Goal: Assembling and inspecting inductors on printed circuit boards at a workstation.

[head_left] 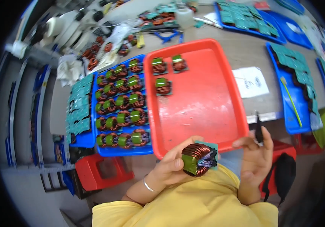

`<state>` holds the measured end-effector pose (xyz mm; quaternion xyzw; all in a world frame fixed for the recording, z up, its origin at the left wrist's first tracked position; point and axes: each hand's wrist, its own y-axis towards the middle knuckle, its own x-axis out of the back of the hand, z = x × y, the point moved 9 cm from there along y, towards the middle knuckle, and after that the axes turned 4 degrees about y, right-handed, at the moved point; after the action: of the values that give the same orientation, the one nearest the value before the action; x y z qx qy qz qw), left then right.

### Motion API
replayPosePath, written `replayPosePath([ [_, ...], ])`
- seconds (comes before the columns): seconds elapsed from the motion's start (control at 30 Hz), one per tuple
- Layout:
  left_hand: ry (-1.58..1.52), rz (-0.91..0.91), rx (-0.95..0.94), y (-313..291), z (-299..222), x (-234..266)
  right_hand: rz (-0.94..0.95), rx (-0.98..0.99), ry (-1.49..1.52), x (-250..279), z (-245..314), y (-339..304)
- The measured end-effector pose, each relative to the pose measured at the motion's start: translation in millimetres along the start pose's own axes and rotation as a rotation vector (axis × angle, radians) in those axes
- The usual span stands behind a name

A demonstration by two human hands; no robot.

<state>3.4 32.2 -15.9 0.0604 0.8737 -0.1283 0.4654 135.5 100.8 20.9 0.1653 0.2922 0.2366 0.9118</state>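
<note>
My left hand [170, 164] is closed round a toroidal coil [197, 156] with copper windings, a green band and a teal base plate, held up in front of my yellow shirt. Dark strands cross its open middle. To the right, my right hand [256, 153] grips a slim black pointed tool [259, 130] between thumb and fingers, tip upward, apart from the coil; it looks like tweezers. Just beyond both hands lies a red tray [192, 121] with three similar coils at its far left, among them a near coil [163, 86].
Left of the red tray, a blue tray [132, 152] holds rows of coils. Teal plates [80, 108] lie farther left. Blue trays of teal-plated parts stand at the right and far right, one with a yellow stick [291, 102]. Red stools [102, 172] stand below the table.
</note>
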Motion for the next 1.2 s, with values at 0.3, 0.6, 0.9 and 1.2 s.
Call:
replayPosePath([
  [0.3, 0.075, -0.184, -0.569, -78.9, -116.4, 43.6, -0.177, 0.001, -0.273, 23.8, 13.3, 2.5],
  [0.6, 1.226, -1.706, -0.983, -337.8, -258.3, 157.6, -0.173, -0.016, -0.306, 29.4, 8.7, 11.0],
  [0.9, 2.375, -2.012, -0.487, -312.2, -291.7, 228.5, -0.346, 0.026, -0.333, 49.7, 25.5, 4.5],
  [1.2, 2.446, -2.445, 0.055, -428.2, -310.0, 344.0, -0.613, 0.281, -1.249, 176.9, 105.2, 30.8],
])
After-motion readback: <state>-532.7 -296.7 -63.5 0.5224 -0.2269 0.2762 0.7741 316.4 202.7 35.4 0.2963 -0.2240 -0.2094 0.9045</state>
